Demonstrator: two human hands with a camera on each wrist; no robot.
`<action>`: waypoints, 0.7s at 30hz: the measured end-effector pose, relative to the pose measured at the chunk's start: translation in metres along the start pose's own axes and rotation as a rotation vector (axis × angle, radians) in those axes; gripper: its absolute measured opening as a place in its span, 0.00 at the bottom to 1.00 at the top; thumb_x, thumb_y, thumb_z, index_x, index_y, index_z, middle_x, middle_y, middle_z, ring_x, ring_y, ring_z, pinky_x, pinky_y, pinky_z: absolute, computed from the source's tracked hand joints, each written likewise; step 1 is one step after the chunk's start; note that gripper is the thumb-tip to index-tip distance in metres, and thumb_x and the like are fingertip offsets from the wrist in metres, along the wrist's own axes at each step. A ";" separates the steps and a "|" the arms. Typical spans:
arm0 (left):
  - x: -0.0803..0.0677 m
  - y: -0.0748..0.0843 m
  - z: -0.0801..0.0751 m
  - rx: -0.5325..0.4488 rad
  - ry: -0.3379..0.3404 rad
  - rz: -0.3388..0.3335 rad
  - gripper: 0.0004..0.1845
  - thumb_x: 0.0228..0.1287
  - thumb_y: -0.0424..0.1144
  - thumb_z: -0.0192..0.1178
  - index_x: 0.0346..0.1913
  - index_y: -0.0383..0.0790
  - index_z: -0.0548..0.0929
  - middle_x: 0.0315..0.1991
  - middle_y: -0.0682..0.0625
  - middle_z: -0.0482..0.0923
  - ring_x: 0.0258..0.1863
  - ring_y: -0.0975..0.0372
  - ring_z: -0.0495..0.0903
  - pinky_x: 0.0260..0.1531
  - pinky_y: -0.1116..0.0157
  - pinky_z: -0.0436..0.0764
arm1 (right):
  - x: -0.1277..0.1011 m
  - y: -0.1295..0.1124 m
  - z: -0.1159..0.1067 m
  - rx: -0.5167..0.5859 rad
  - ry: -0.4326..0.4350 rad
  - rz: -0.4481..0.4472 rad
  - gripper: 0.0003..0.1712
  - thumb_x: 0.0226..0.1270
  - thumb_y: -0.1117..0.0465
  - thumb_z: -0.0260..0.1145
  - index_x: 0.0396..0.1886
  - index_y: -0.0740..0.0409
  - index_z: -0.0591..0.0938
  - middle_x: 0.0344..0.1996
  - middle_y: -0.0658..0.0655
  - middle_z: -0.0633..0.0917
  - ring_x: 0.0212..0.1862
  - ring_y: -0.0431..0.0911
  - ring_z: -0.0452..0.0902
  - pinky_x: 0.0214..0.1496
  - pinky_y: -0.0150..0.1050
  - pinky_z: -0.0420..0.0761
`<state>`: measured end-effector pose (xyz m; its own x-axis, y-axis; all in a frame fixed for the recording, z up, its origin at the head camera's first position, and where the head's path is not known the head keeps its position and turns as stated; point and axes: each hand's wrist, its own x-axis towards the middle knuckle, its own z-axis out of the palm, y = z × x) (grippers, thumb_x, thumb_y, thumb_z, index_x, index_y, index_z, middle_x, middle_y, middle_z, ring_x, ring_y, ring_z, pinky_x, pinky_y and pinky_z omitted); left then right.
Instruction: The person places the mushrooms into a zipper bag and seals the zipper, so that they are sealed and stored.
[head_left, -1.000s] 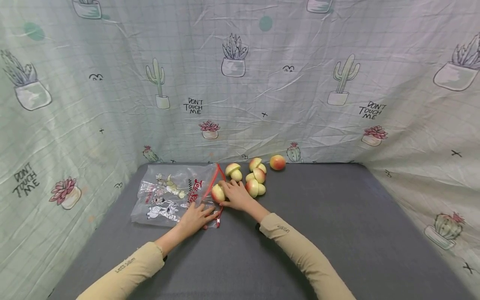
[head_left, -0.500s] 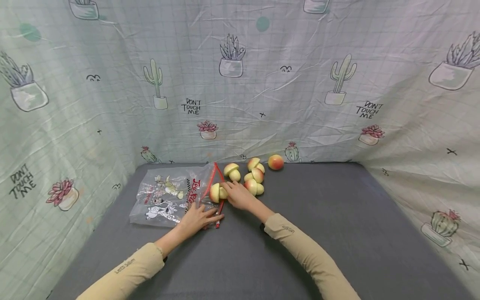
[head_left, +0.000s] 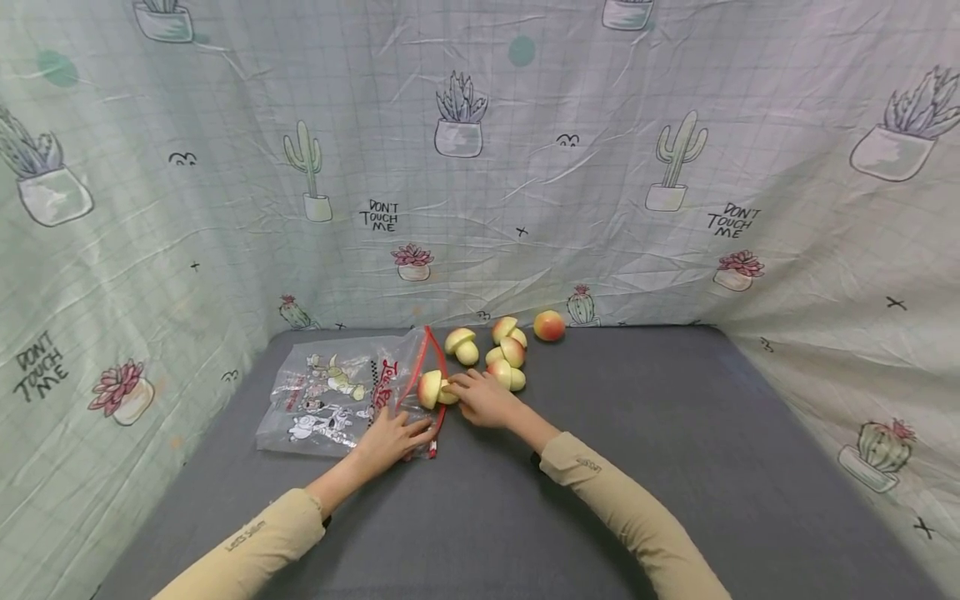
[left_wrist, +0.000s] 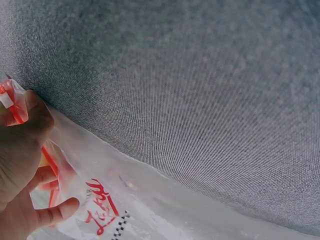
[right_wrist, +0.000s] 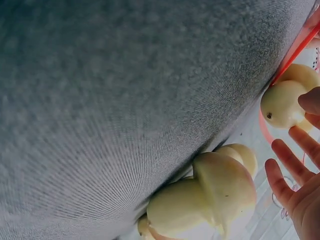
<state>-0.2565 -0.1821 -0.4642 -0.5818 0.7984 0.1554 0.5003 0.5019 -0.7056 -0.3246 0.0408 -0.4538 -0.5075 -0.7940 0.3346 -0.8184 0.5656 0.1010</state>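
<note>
A clear zip bag with printed cartoon figures lies at the left, its red-edged mouth facing right. My left hand holds the near part of that mouth, thumb at the edge close to the white slider and fingers spread over the upper film. At the mouth sits a toy mushroom, its red-and-yellow cap towards the bag. My right hand pinches the pale stem end between thumb and fingertips, while the other fingers stretch out beside it.
Several more toy mushrooms lie clustered beyond my right hand, one a little apart. A round red-and-yellow thing rests at the back edge of the grey table. A cactus-print curtain hangs behind and along both sides.
My right hand has drawn back a little to the right along the mushroom, so more of its stem shows. The left hand has stayed at the bag's mouth.
</note>
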 end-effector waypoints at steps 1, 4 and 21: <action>-0.001 0.000 0.001 0.003 0.006 0.001 0.30 0.45 0.51 0.61 0.57 0.65 0.68 0.53 0.65 0.73 0.37 0.62 0.73 0.30 0.60 0.74 | 0.000 0.000 0.001 -0.012 -0.015 0.000 0.21 0.58 0.61 0.58 0.54 0.51 0.74 0.52 0.55 0.75 0.48 0.48 0.72 0.39 0.41 0.75; -0.002 0.001 0.002 -0.012 0.025 0.004 0.29 0.45 0.50 0.61 0.56 0.67 0.69 0.53 0.64 0.74 0.37 0.62 0.73 0.30 0.59 0.74 | 0.000 -0.002 0.004 -0.044 -0.075 0.011 0.24 0.60 0.59 0.58 0.58 0.47 0.71 0.55 0.53 0.74 0.50 0.47 0.71 0.41 0.40 0.74; 0.001 0.001 -0.003 -0.011 -0.031 0.021 0.31 0.44 0.54 0.60 0.56 0.70 0.68 0.54 0.63 0.73 0.42 0.61 0.72 0.42 0.55 0.72 | 0.011 -0.011 0.003 -0.132 -0.205 0.051 0.32 0.60 0.54 0.57 0.65 0.42 0.63 0.61 0.51 0.68 0.55 0.46 0.67 0.47 0.43 0.72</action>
<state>-0.2548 -0.1801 -0.4623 -0.5906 0.7981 0.1194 0.5196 0.4893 -0.7005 -0.3218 0.0249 -0.4536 -0.6021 -0.7848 0.1467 -0.7550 0.6194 0.2152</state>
